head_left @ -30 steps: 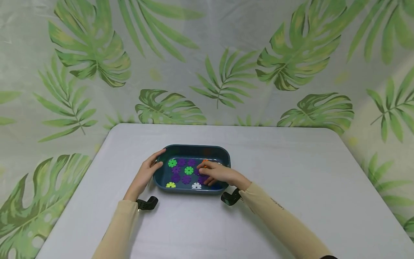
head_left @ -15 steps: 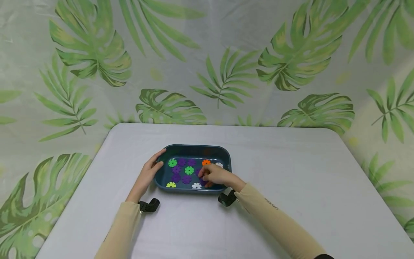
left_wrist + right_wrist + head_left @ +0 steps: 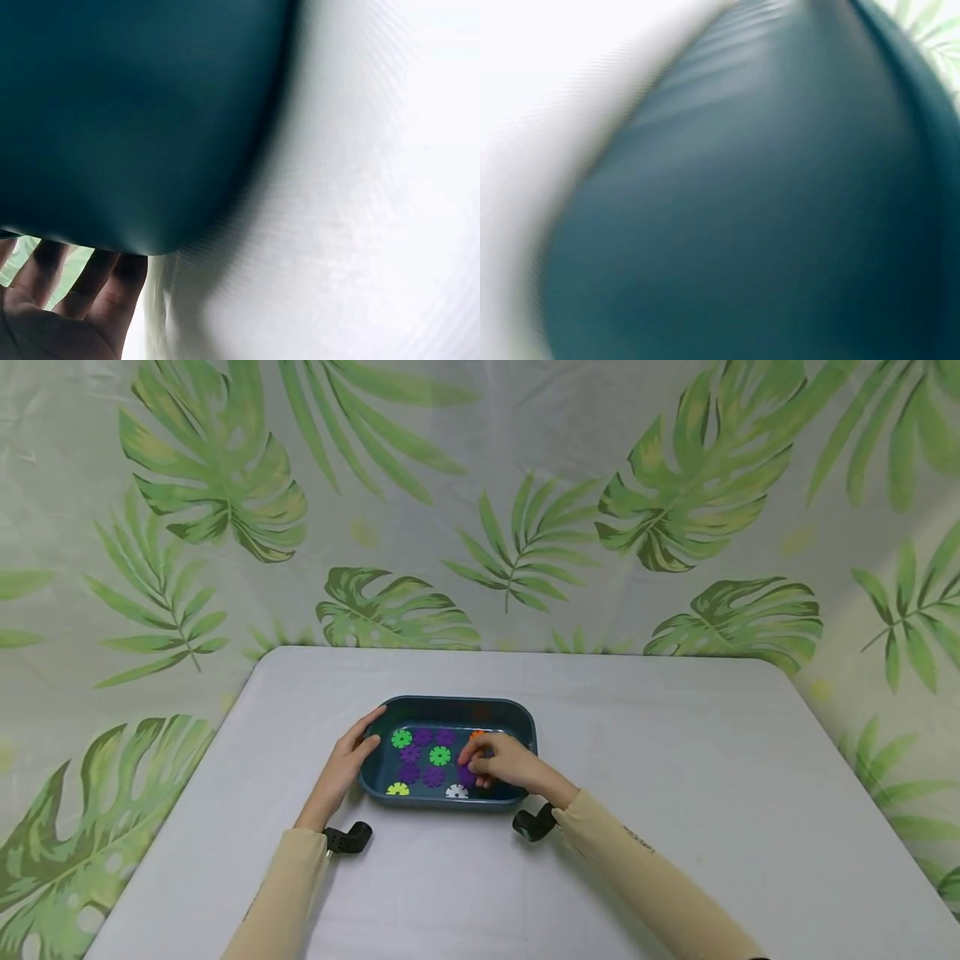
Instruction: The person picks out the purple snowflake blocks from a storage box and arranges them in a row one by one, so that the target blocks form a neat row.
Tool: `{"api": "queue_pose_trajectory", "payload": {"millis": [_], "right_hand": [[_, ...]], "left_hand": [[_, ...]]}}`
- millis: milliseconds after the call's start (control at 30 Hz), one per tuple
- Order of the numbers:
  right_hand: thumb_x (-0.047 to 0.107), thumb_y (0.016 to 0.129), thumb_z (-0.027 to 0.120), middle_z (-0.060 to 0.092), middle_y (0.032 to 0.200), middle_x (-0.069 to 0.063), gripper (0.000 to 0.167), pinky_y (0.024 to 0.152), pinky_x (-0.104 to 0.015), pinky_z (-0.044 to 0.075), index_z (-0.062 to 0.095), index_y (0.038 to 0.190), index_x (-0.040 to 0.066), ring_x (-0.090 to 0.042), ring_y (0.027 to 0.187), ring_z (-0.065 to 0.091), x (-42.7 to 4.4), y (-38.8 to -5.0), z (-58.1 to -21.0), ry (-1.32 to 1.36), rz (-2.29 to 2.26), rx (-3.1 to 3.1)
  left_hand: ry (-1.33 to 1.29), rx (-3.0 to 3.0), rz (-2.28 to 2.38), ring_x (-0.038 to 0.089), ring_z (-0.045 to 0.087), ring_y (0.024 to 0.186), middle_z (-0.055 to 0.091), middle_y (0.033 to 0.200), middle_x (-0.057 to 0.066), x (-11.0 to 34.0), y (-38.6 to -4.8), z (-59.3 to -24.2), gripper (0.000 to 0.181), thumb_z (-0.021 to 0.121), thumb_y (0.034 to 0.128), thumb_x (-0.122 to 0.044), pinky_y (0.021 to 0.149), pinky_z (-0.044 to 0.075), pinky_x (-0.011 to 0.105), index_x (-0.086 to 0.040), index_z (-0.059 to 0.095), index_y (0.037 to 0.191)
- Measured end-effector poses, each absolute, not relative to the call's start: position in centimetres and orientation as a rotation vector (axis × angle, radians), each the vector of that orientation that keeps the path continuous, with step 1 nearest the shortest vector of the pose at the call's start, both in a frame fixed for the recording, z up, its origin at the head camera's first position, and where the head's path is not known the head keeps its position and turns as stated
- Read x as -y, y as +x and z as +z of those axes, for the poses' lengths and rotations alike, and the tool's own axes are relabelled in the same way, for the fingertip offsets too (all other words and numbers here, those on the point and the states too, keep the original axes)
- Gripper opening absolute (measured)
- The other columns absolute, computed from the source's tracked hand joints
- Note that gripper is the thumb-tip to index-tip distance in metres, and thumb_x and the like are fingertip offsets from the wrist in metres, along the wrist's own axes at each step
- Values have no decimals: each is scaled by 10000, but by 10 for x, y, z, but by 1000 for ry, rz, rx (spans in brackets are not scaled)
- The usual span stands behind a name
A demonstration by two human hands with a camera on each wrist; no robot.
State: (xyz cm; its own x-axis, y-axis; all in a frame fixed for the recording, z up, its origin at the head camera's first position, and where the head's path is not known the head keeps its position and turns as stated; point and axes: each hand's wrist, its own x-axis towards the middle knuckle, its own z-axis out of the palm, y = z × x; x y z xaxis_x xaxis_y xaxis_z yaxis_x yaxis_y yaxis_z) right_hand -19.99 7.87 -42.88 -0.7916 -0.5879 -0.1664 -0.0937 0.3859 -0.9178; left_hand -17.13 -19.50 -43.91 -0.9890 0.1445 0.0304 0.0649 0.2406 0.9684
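A dark teal tray (image 3: pixel 450 803) stands on the table, holding several flat notched discs: green discs (image 3: pixel 439 756), purple discs (image 3: pixel 433 777), a yellow disc (image 3: pixel 397 789), a white disc (image 3: pixel 456 792) and a partly covered orange disc (image 3: pixel 477 733). At the tray's left end my left hand (image 3: pixel 343 766) grips the rim, thumb over the edge and fingers along the outer side. My right hand (image 3: pixel 510 764) is inside the tray at the right, fingers bent over purple discs; whether one is pinched is hidden. The right wrist view shows only blurred tray wall.
A white cloth-covered table (image 3: pixel 675 760) surrounds the tray on every side. Behind it hangs a leaf-patterned curtain (image 3: pixel 517 527). Each wrist wears a black camera, the left camera (image 3: pixel 349 837) and the right camera (image 3: pixel 534 822) both near the tray's front edge.
My right hand's spread fingers have drawn together and bent over the purple discs, and the hand has shifted slightly. The left hand stays on the tray's left end.
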Motion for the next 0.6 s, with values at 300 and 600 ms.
{"api": "queue_pose_trajectory", "payload": {"millis": [300, 600], "right_hand": [[42, 950, 566, 603, 889, -119, 181, 702, -428, 558, 613, 1093, -58, -204, 676, 589, -125, -205, -405, -420, -1600, -2208], [-5, 943, 534, 600, 921, -151, 238, 665, -295, 562, 542, 1135, -145, -124, 666, 591, -191, -215, -427, -184, -1725, -2280]], "left_hand": [[212, -2430, 1876, 319, 136, 1428, 221, 1549, 163, 195, -171, -439, 465, 407, 1033, -102, 1138, 122, 501, -45, 327, 1488], [214, -2433, 1879, 317, 141, 1426, 227, 1548, 162, 195, -171, -440, 463, 407, 1032, -97, 1137, 118, 509, -46, 334, 1486]]}}
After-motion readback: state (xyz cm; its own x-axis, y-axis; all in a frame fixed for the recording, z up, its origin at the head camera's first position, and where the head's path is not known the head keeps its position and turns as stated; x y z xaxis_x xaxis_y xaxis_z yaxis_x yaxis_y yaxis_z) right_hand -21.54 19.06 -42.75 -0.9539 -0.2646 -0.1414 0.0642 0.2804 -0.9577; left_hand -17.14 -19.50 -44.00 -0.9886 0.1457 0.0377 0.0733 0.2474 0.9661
